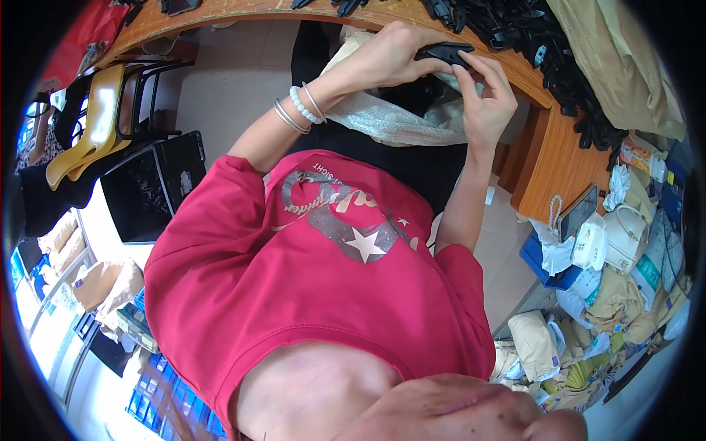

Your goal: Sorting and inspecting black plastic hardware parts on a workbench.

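My left hand (393, 53), with a white bead bracelet and bangles at the wrist, pinches one end of a small black plastic piece (446, 52). At its other end are the thumb and fingers of my right hand (488, 101), closed on it too. The piece is dark and slim; its exact kind cannot be made out. Both hands are raised near the table's edge, above an open white woven sack (390, 123) by my lap. Dark contents show in the sack's mouth, partly hidden by my hands.
A wooden table (570, 173) curves along the far side, bearing a heap of black plastic parts (526, 37). A phone (579, 213) stands at the right, near packages and a white bag (625, 239). Leftward are a yellow chair (103, 121) and a black crate (132, 195).
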A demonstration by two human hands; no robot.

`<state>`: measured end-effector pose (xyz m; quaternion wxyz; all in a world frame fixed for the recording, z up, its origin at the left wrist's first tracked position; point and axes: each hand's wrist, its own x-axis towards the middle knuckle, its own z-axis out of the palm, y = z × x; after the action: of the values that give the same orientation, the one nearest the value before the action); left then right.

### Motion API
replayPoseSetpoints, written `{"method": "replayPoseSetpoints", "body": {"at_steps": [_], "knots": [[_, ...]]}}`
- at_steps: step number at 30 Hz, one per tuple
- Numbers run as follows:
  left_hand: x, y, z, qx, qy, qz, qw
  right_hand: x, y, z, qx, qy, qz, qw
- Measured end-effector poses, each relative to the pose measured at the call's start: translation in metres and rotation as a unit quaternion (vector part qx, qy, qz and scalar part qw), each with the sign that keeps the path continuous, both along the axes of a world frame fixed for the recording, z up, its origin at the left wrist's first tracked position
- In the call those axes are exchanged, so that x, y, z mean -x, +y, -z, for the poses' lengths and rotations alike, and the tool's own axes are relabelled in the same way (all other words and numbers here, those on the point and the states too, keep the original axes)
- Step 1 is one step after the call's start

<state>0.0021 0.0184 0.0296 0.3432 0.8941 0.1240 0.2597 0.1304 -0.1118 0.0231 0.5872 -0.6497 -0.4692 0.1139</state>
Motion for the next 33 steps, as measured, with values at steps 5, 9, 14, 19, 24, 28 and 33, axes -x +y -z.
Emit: {"method": "replayPoseSetpoints", "body": {"at_steps": [5, 9, 14, 19, 24, 28, 33], "knots": [[0.003, 0.005, 0.007, 0.073, -0.065, 0.043, 0.994, -0.004, 0.003, -0.005, 0.012, 0.035, -0.026, 0.999], [0.004, 0.005, 0.01, 0.078, -0.047, 0.046, 0.995, -0.009, 0.003, 0.0, 0.015, 0.009, -0.017, 1.0], [0.0, 0.019, 0.017, 0.355, -0.059, -0.047, 0.932, -0.051, 0.019, -0.004, -0.026, -0.173, 0.045, 0.983], [-0.022, 0.049, 0.014, 0.52, -0.166, 0.017, 0.838, -0.106, 0.023, 0.004, 0.109, -0.422, 0.093, 0.895], [-0.04, 0.054, 0.006, 0.038, -0.015, -0.094, 0.995, -0.104, 0.024, 0.0, 0.158, -0.369, 0.07, 0.913], [-0.048, 0.068, 0.017, -0.193, 0.056, -0.072, 0.977, -0.101, 0.021, -0.001, 0.176, -0.342, 0.06, 0.921], [-0.049, 0.06, -0.002, -0.235, 0.098, -0.08, 0.964, -0.094, 0.019, 0.003, 0.161, -0.263, 0.046, 0.95]]}}
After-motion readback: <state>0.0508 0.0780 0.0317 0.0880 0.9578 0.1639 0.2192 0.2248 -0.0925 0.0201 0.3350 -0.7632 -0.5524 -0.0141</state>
